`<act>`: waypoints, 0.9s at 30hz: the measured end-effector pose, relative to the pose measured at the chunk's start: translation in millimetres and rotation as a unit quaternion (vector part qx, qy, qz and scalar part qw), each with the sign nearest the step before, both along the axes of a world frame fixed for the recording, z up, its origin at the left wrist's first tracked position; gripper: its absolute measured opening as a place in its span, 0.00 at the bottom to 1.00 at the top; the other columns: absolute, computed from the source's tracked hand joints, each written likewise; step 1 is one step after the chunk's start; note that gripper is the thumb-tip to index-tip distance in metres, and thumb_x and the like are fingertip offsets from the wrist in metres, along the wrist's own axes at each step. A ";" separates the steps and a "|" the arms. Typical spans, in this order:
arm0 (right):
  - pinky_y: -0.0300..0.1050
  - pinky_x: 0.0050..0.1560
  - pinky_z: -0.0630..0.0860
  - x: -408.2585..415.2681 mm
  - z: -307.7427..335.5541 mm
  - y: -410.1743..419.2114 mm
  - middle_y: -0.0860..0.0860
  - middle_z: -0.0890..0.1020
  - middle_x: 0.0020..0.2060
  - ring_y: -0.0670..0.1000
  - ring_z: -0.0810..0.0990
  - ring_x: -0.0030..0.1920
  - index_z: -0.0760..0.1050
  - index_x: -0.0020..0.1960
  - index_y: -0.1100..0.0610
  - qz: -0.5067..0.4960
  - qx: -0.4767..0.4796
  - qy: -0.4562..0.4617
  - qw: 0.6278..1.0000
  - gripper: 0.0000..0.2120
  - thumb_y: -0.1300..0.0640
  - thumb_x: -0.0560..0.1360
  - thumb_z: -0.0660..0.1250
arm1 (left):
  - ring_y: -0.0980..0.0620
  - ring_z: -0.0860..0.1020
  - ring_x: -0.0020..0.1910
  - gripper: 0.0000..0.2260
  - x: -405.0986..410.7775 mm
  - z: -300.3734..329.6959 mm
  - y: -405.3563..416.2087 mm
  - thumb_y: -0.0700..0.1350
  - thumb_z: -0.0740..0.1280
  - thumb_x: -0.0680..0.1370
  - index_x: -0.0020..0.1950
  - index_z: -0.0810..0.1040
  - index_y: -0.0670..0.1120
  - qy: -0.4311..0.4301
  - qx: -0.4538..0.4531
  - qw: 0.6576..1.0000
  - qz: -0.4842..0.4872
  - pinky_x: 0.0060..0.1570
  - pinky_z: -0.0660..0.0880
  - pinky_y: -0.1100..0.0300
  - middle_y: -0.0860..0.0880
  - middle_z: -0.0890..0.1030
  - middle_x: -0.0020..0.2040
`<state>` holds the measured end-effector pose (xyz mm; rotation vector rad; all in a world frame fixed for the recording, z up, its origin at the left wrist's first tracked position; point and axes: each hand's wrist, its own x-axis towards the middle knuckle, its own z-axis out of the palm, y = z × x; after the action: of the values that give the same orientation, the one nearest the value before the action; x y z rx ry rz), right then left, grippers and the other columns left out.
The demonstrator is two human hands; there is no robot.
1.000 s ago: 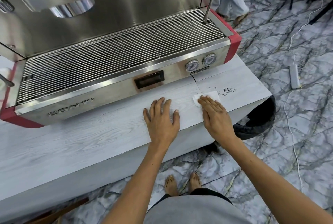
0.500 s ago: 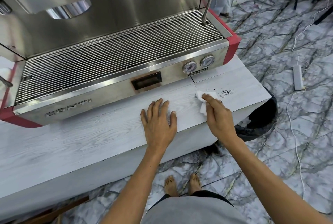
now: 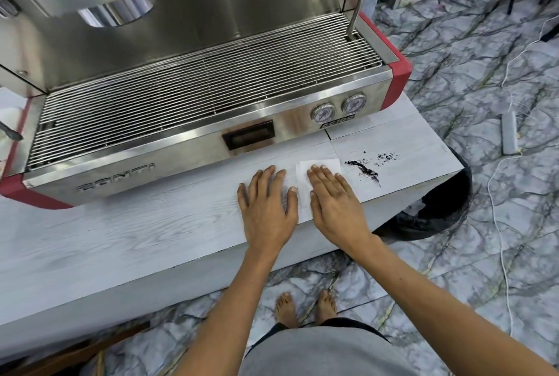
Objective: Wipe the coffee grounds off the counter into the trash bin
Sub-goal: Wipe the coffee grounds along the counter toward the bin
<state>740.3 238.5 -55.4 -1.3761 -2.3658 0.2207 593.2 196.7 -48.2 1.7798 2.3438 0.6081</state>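
Two hands lie flat on the counter [image 3: 151,230]. The right hand [image 3: 334,197], fingers now straight and together, presses the tissue [image 3: 325,163] flat again after bunching it half a second ago. The coffee grounds [image 3: 367,168] are now smeared into a line just beside it, not yet in the trash bin [image 3: 438,212]. The left hand [image 3: 266,203] rests with fingers slightly apart.

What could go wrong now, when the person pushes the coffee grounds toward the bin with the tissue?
1. The trash bin sits partly under the counter corner, so grounds pushed off the right edge may land on the floor instead.
2. The coffee grounds are spread in a streak and loose specks; the small tissue under the flat right hand may miss some or smear them.
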 end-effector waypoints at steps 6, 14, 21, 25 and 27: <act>0.54 0.72 0.64 -1.3 2.6 14.6 0.59 0.72 0.69 0.55 0.67 0.72 0.68 0.71 0.64 -0.004 -0.018 -0.033 0.999 0.25 0.57 0.77 0.50 | 0.50 0.62 0.76 0.22 -0.1 -0.7 0.3 0.58 0.53 0.81 0.72 0.71 0.52 -0.001 -0.001 1.000 0.003 0.76 0.52 0.42 0.53 0.68 0.75; 0.55 0.72 0.64 11.3 2.1 31.0 0.58 0.72 0.69 0.54 0.67 0.72 0.69 0.70 0.63 -0.034 -0.017 -0.023 0.999 0.23 0.57 0.79 0.50 | 0.49 0.62 0.76 0.21 1.2 -0.7 6.2 0.57 0.57 0.80 0.72 0.71 0.53 -0.016 -0.004 1.000 0.014 0.76 0.50 0.41 0.53 0.68 0.75; 0.55 0.71 0.64 27.7 2.4 36.0 0.57 0.73 0.68 0.55 0.68 0.71 0.69 0.70 0.63 -0.070 -0.018 -0.015 0.997 0.22 0.57 0.80 0.51 | 0.49 0.60 0.77 0.22 5.0 -1.3 14.2 0.58 0.57 0.81 0.72 0.70 0.52 -0.028 -0.004 1.000 0.009 0.76 0.49 0.40 0.53 0.67 0.75; 0.56 0.71 0.65 36.5 3.8 39.1 0.58 0.73 0.68 0.55 0.69 0.71 0.69 0.69 0.63 -0.079 -0.025 -0.017 0.996 0.23 0.56 0.79 0.49 | 0.49 0.60 0.77 0.22 5.1 -2.0 13.5 0.57 0.57 0.81 0.72 0.70 0.52 -0.021 0.001 1.000 0.007 0.76 0.50 0.40 0.52 0.67 0.75; 0.56 0.71 0.65 38.9 4.3 40.3 0.58 0.73 0.68 0.55 0.69 0.71 0.69 0.69 0.63 -0.083 -0.029 -0.013 0.996 0.24 0.56 0.79 0.48 | 0.49 0.60 0.76 0.22 4.9 -2.5 13.2 0.57 0.57 0.81 0.72 0.70 0.52 -0.019 0.004 1.000 0.006 0.76 0.51 0.40 0.52 0.67 0.75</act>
<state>779.2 278.9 -51.1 -1.6027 -2.2681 0.2273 598.1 209.9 -50.7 1.7420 2.3317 0.6488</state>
